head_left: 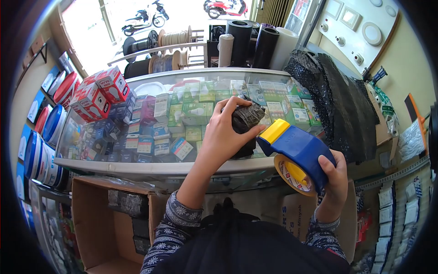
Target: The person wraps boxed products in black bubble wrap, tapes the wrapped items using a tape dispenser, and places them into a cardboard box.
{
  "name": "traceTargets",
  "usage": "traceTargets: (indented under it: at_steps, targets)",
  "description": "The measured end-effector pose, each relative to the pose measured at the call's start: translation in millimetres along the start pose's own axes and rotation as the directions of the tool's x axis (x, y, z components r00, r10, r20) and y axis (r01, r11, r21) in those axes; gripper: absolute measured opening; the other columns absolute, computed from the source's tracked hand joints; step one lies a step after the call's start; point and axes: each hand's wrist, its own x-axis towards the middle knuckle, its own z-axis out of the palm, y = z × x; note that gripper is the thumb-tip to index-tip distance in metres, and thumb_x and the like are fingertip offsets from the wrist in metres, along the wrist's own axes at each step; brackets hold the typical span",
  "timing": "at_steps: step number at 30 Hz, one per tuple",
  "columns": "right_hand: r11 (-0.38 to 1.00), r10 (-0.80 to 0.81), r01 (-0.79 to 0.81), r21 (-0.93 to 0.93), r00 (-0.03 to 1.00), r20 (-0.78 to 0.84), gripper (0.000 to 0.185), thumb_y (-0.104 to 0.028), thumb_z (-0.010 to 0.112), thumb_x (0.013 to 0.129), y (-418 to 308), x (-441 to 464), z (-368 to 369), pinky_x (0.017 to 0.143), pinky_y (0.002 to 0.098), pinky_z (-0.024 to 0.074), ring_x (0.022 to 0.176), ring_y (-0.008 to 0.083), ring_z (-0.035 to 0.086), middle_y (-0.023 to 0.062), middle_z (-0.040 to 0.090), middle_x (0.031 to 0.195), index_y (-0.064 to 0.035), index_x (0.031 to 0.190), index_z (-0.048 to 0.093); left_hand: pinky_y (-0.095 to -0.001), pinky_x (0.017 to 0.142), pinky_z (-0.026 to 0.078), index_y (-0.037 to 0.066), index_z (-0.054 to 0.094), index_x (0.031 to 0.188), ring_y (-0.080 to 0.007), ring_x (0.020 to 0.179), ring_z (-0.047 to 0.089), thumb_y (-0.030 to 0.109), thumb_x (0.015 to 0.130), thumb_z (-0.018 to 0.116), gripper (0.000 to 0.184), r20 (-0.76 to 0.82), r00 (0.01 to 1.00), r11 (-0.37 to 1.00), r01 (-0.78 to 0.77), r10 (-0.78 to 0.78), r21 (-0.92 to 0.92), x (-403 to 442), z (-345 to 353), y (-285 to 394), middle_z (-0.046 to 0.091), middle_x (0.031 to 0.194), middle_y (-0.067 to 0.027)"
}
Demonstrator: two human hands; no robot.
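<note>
Over the glass counter, my left hand grips a dark, black-wrapped bundle from its left side, fingers over the top and thumb at its lower right. My right hand is wrapped round a blue tape dispenser with a yellow front end. A roll of tape sits in the dispenser's underside. The yellow end points at the bundle and lies close to my left thumb; whether it touches the bundle I cannot tell.
The glass counter holds many small boxes. Red-and-white bulb boxes stand on its left end, black plastic sheeting drapes its right end. Below left is an open cardboard box with dark wrapped blocks. Rolls stand behind.
</note>
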Motion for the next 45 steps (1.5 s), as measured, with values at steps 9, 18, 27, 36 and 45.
traceTargets:
  at_steps: [9, 18, 27, 36, 45]
  targets:
    - [1.000, 0.015, -0.015, 0.006, 0.997, -0.069, 0.039, -0.027, 0.067, 0.079, 10, 0, 15, 0.065, 0.0196, 0.0452, 0.073, 0.0078, 0.057, 0.0073, 0.063, 0.083, 0.0075, 0.095, 0.059, -0.0349, 0.081, 0.048, 0.010, 0.056, 0.114, -0.0270, 0.091, 0.063, 0.025, 0.066, 0.075, 0.054, -0.059, 0.997, 0.978, -0.056, 0.045, -0.199, 4, -4, -21, 0.063, 0.098, -0.0164]
    - [1.000, -0.005, 0.006, 0.025, 0.999, -0.031, 0.032, -0.023, 0.063, 0.081, 5, -19, 10, 0.063, 0.0181, 0.0431, 0.071, 0.0065, 0.056, 0.0065, 0.063, 0.079, 0.0078, 0.090, 0.060, -0.0323, 0.082, 0.048, 0.007, 0.056, 0.113, -0.0222, 0.092, 0.063, 0.022, 0.067, 0.074, 0.051, -0.016, 0.996, 0.990, -0.087, 0.086, -0.113, 5, -4, -19, 0.064, 0.098, -0.0140]
    - [0.994, 0.028, -0.040, -0.102, 0.993, -0.117, 0.034, -0.024, 0.064, 0.080, -4, -17, 20, 0.058, 0.0171, 0.0428, 0.065, 0.0060, 0.056, 0.0062, 0.063, 0.074, 0.0083, 0.089, 0.061, -0.0330, 0.081, 0.048, 0.000, 0.049, 0.110, -0.0239, 0.090, 0.063, 0.028, 0.061, 0.080, 0.064, -0.100, 0.990, 0.970, 0.070, -0.096, -0.233, -2, 6, -18, 0.063, 0.095, -0.0172]
    - [0.977, -0.122, 0.113, -0.178, 0.992, -0.041, 0.028, -0.021, 0.067, 0.078, -20, 3, 34, 0.051, 0.0175, 0.0406, 0.058, 0.0046, 0.055, 0.0038, 0.062, 0.066, 0.0065, 0.084, 0.063, -0.0366, 0.085, 0.047, 0.003, 0.052, 0.108, -0.0304, 0.098, 0.059, 0.018, 0.056, 0.080, 0.061, -0.216, 0.852, 0.879, -0.460, 0.476, 0.125, 9, -14, 4, 0.060, 0.107, -0.0159]
    - [0.791, -0.441, 0.387, -0.474, 0.898, -0.003, 0.021, -0.015, 0.068, 0.075, -46, 12, 58, 0.047, 0.0192, 0.0428, 0.050, 0.0067, 0.056, 0.0058, 0.061, 0.058, 0.0049, 0.076, 0.063, -0.0392, 0.089, 0.046, 0.001, 0.055, 0.107, -0.0330, 0.104, 0.057, 0.018, 0.055, 0.080, 0.059, -0.371, 0.576, 0.674, -0.699, 0.729, 0.238, 41, -31, 7, 0.060, 0.112, -0.0148]
